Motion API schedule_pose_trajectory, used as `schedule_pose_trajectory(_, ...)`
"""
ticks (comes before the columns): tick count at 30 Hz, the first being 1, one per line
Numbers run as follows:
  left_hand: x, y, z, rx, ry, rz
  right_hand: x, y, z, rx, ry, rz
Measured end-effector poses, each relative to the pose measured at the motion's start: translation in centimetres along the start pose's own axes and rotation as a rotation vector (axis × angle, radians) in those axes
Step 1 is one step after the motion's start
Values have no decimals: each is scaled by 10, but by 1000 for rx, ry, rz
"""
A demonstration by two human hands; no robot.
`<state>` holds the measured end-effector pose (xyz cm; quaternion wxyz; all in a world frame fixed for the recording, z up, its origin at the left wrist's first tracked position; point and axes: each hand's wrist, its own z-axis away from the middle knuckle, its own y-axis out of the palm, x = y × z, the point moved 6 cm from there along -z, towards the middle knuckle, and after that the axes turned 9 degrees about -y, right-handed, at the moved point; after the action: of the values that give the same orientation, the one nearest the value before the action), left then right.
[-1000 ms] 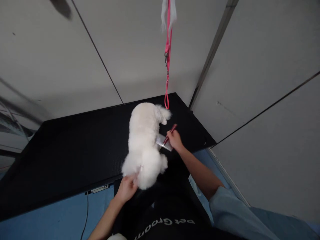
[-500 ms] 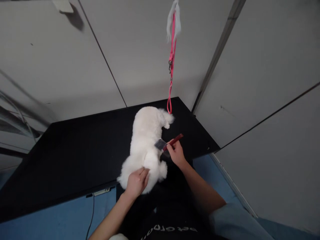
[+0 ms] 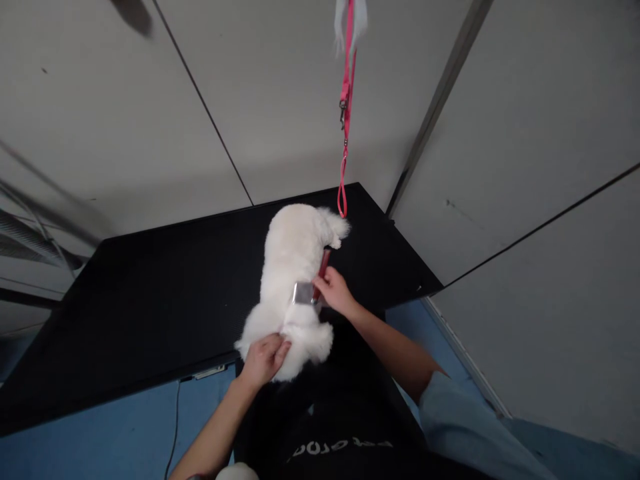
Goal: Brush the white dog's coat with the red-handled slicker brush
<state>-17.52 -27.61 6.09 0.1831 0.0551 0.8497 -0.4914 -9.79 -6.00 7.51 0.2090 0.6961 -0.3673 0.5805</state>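
Observation:
A white fluffy dog (image 3: pixel 290 247) lies on the black grooming table (image 3: pixel 165 293), its near end by the table's front edge. My left hand (image 3: pixel 265 359) is closed on the fur at that near end, with the fingertips sunk in the coat. In my right hand (image 3: pixel 334 289) is a slicker brush (image 3: pixel 303 293) with a dark red handle, held near its head. The brush's flat metal back faces up, and its head rests against the fur just above my left hand. The pin side is hidden.
A pink grooming loop (image 3: pixel 343 180) hangs over the dog's far end. Pale wall panels (image 3: pixel 200 153) stand behind and to the right. A grey hose (image 3: pixel 30 237) is at the far left, and a cable (image 3: pixel 175 427) drops below the table's front edge.
My right hand has moved the brush left onto the dog's fur, turning the handle more upright. My left hand has shifted slightly left, still gripping the coat. The view has tilted down a little.

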Motion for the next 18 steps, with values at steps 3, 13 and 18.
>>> schedule_pose_trajectory(3,3,-1,-1,3,-12,9,0,-13,2,-219,-64,-5)
schedule_pose_trajectory(13,12,-8,-1,-29,-20,117,-13,-5,13,-140,-24,-91)
schedule_pose_trajectory(18,17,-5,0,-8,-83,183,-18,8,24,40,52,-45)
